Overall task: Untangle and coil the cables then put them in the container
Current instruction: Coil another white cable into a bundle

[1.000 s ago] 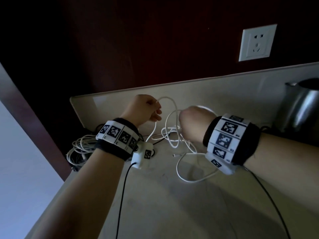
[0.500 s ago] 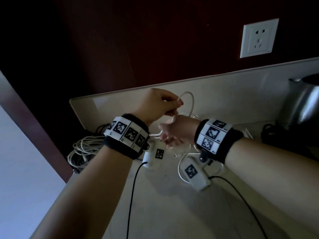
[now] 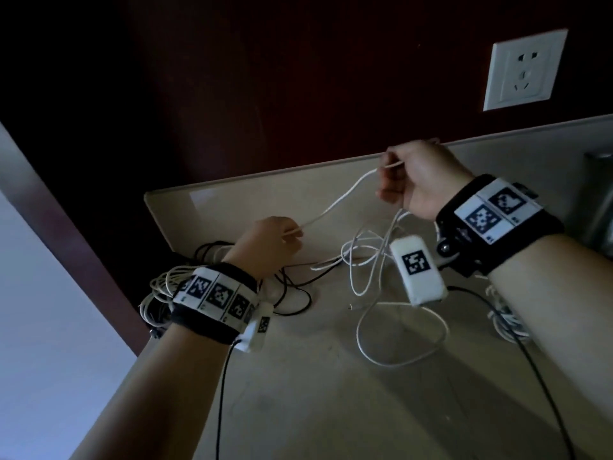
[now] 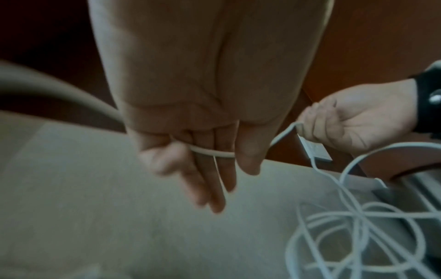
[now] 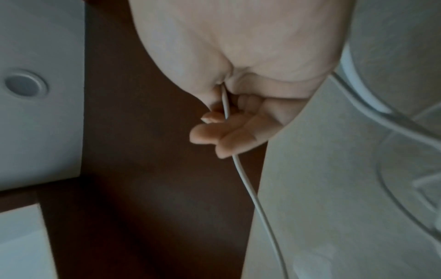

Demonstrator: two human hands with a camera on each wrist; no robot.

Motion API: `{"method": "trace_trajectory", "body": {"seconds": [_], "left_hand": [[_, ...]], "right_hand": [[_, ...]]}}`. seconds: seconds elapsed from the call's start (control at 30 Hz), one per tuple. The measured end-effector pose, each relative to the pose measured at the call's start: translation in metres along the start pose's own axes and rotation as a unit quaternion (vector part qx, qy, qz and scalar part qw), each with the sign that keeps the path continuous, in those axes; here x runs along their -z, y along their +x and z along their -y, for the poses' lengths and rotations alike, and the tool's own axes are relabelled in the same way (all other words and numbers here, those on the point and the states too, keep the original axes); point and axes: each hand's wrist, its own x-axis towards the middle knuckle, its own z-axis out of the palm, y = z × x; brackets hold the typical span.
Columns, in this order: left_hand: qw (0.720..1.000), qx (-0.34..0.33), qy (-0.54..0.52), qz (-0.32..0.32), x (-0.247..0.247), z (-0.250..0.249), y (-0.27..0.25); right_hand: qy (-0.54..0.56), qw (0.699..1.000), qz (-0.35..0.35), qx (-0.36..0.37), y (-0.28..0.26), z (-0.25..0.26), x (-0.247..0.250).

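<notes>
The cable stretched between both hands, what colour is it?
White cable, pinched by left hand and right hand; clearest in the head view.

hands: two, left hand (image 3: pixel 265 244) and right hand (image 3: pixel 421 177), both gripping the same white cable (image 3: pixel 338 200)
white cables in the loose tangle: can't really count, looks like one long one looping all over the counter (image 3: pixel 298 410)
coiled bundles: two that I can see, a pale one (image 3: pixel 159 287) at the left edge, another (image 3: pixel 504 320) by the right forearm
black cables: at least one (image 3: pixel 295 287)
wall sockets: one (image 3: pixel 525 69)
kettles: one (image 3: pixel 597 200)
</notes>
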Motion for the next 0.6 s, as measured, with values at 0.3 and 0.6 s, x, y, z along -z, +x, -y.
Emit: {"method": "trace_trajectory", "body": {"seconds": [0.3,0.6], "left_hand": [[0.921,0.031,-0.382,-0.077,0.015,-0.041,0.005],[0.903,-0.053,-0.423,-0.048,0.039,-0.082,0.001]], "right_hand": [[-0.202,0.964,0.165,-0.046,-0.03,-0.022,-0.021],[-0.368,0.908,0.194,0.052,-0.038,-0.064,-0.065]]}}
